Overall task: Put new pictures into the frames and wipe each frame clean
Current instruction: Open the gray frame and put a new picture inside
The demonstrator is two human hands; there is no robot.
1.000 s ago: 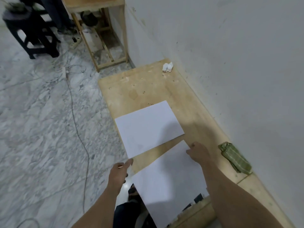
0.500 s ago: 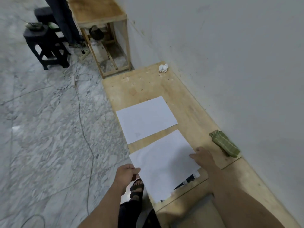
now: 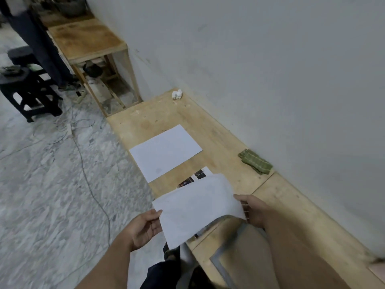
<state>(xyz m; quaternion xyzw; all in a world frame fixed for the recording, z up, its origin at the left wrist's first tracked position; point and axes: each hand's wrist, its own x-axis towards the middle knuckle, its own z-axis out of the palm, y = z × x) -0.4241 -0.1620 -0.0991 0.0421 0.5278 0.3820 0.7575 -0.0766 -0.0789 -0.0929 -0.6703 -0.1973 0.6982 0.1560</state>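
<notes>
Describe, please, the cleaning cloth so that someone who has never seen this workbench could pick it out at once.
Follow the long wooden bench that runs along the grey wall. Lying against the foot of that wall, right of the flat white sheet, is the folded cloth. It is the only green, striped thing there; the crumpled white wad farther along is paper-pale and smaller.

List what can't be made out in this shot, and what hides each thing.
- Printed picture on the wooden bench, head view: mostly hidden under the lifted white sheet; only a dark corner shows.
- Grey-edged frame, head view: covered by the right forearm and cut by the bottom edge.
- Right hand fingers: behind the sheet.
- Face-down white paper: its printed side is unseen.
- Folded green cloth weave: too small.
</notes>
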